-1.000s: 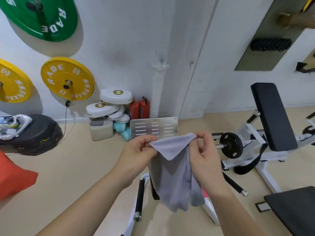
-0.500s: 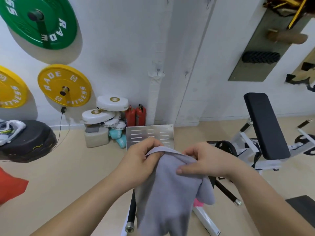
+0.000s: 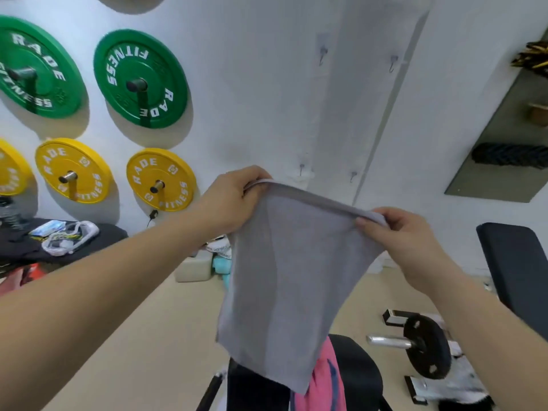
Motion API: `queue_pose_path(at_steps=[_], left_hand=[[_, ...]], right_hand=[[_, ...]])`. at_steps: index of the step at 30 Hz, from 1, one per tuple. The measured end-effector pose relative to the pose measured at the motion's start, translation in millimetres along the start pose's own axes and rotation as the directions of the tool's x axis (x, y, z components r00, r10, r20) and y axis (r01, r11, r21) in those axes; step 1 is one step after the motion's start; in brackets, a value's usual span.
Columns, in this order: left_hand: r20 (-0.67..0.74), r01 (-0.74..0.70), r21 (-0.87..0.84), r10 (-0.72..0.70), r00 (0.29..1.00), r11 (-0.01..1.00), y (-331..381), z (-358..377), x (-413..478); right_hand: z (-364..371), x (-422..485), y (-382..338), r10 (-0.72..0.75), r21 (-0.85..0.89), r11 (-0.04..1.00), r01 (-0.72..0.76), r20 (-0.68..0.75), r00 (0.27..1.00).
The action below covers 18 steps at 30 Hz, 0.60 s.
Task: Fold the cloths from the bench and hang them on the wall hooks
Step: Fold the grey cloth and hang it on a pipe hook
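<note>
Grey cloth (image 3: 284, 280) now spread flat, raised toward wall hooks (image 3: 302, 169); left hand (image 3: 234, 200) and right hand (image 3: 406, 235) moved apart, pinching top corners; was bunched lower before

My left hand (image 3: 234, 200) and right hand (image 3: 406, 244) grip the two top corners of the cloth (image 3: 284, 280), which hangs between them in front of the wall (image 3: 252, 84). Behind its top edge, four hooks (image 3: 301, 169) sit on the wall, two low and two higher. Weight plates (image 3: 141, 78) hang on the wall's left part. Below the cloth lies another cloth (image 3: 324, 384) on the bench (image 3: 358, 372); a barbell (image 3: 415, 342) lies to its right.
</note>
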<state>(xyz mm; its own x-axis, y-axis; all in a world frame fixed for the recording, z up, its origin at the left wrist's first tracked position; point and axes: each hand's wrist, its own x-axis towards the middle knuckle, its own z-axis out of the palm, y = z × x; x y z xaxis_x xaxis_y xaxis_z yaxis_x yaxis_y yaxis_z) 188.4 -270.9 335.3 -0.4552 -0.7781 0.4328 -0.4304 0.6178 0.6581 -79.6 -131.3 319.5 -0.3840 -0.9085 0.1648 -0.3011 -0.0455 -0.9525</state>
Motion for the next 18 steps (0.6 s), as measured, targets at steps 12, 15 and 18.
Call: queue_pose_path(at_steps=[12,15,18], left_hand=[[0.000,0.065,-0.020,-0.065,0.998,0.998,-6.2,22.4,-92.6],[0.106,0.175,-0.006,-0.173,0.979,0.985,-33.8,53.4,-143.9],[0.270,0.300,0.008,-0.290,0.918,0.954,-65.9,82.9,-206.9]], right_hand=[[-33.6,-73.4,24.0,0.023,0.034,0.999,-0.030,0.191,0.981],[-32.8,-103.6,81.4,0.160,-0.045,0.987,-0.153,0.236,0.959],[-27.9,-142.7,141.8,0.297,-0.128,0.954,-0.271,0.290,0.910]])
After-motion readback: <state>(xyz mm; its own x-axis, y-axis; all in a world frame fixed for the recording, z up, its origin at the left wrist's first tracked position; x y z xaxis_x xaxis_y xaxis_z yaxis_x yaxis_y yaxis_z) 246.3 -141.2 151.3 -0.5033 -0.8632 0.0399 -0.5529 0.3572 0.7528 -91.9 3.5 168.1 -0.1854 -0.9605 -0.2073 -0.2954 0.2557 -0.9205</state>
